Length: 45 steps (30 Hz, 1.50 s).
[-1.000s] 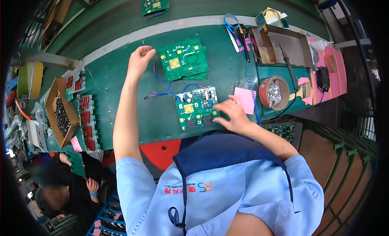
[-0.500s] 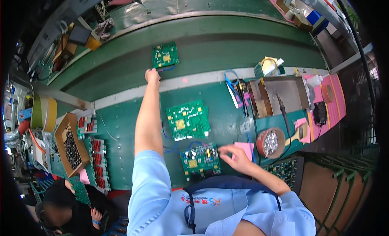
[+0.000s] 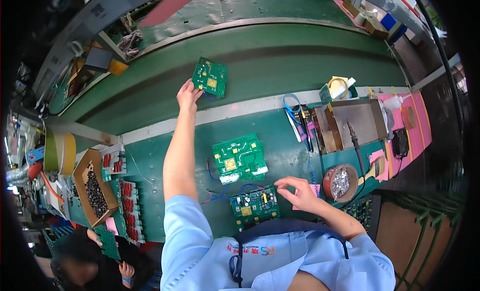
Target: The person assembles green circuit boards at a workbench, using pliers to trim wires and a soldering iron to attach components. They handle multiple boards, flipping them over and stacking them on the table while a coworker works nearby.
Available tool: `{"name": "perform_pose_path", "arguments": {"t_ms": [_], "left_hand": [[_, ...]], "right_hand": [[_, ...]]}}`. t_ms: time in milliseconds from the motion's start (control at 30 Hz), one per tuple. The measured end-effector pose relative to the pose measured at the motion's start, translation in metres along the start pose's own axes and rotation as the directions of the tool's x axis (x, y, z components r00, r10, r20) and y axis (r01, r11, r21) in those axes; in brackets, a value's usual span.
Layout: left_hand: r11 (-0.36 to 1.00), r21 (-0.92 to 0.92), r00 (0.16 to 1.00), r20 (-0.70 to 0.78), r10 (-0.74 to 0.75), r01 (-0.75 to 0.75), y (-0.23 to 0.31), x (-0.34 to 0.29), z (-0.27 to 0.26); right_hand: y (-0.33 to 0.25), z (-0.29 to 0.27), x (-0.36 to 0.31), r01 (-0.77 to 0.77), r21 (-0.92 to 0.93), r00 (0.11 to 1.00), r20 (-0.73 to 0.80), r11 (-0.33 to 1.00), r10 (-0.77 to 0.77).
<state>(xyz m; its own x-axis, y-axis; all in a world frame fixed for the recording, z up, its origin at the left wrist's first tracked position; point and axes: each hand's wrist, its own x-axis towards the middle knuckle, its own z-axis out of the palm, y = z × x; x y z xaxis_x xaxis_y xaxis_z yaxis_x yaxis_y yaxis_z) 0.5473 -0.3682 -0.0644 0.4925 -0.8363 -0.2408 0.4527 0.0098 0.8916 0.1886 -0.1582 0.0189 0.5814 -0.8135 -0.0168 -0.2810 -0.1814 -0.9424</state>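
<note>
My left hand [image 3: 188,96] is stretched far out over the green belt. Its fingers pinch the near left edge of a green circuit board [image 3: 210,77], which is tilted, with a blue wire under it. On the bench between my arms lie green circuit boards [image 3: 239,158], overlapping in a small stack. Close to my body is another circuit board [image 3: 254,207] with components facing up and red and blue wires at its far left. Beside that board's far right corner my right hand [image 3: 300,195] hovers, thumb and forefinger apart and nothing seen between them.
A soldering iron [image 3: 354,140] leans at a metal tray [image 3: 362,122] on the right, near a round tub [image 3: 330,183] of silvery scraps and a brush [image 3: 372,172]. At left stand a cardboard box [image 3: 111,206] of small dark parts and red-component strips [image 3: 129,211]. A co-worker holds a board [image 3: 108,243].
My left hand has turned the far board clockwise and tilted it, drawing it slightly nearer. My right hand stays by the near board. The whole view has shifted a little.
</note>
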Motion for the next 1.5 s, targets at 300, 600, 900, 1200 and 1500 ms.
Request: {"name": "perform_pose_path", "arguments": {"t_ms": [300, 600, 900, 1200, 1500], "left_hand": [[0.984, -0.168, 0.951, 0.308, -0.004, 0.059, 0.072, -0.134, -0.024], [0.974, -0.105, 0.854, 0.505, -0.123, 0.203, 0.064, -0.242, -0.023], [0.971, -0.102, 0.893, 0.424, -0.152, 0.214, 0.044, -0.279, -0.014], [0.907, -0.095, 0.821, 0.472, -0.322, 0.410, 0.027, -0.316, -0.013], [0.910, -0.040, 0.770, 0.548, -0.326, 0.414, 0.029, -0.323, -0.026]], "right_hand": [[-0.010, -0.020, 0.052, 0.096, 0.244, 0.972, -0.233, 0.965, -0.038], [-0.037, -0.027, 0.094, -0.301, 0.782, 0.950, 0.298, 0.546, 0.097], [-0.034, 0.000, 0.069, -0.226, 0.759, 0.955, 0.050, 0.610, 0.293], [-0.031, -0.001, 0.064, -0.162, 0.775, 0.947, -0.051, 0.611, 0.316], [-0.030, 0.006, 0.060, -0.184, 0.813, 0.951, 0.004, 0.553, 0.310]]}}
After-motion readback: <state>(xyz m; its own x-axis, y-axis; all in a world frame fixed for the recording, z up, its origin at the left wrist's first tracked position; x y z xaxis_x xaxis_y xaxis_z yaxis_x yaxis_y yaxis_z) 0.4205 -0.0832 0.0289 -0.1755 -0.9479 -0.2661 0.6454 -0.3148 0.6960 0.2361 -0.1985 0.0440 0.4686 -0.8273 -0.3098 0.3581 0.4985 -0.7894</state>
